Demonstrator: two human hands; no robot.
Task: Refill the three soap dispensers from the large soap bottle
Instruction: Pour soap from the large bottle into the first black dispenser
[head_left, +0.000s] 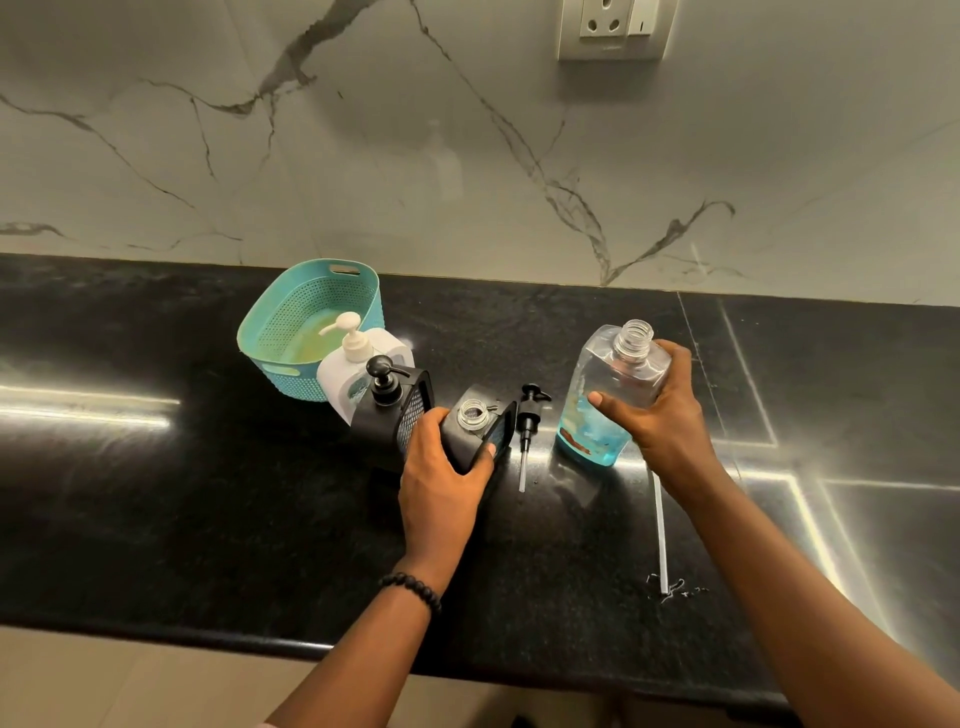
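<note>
Black open dispenser (475, 426) in left hand (441, 483); right hand (670, 410) grips bottle (608, 395).

You see a black, faintly speckled desk (208, 519) across the lower frame and a pale grey marble wall (467, 130) with dark veins above it. At centre left sits a teal basket (306, 322) dotted with small holes, beside a white dispenser (358, 364) with a cream pump. Two black dispensers (384, 421) stand at centre. On the right, the clear large bottle (608, 395) holds blue soap at its base
</note>
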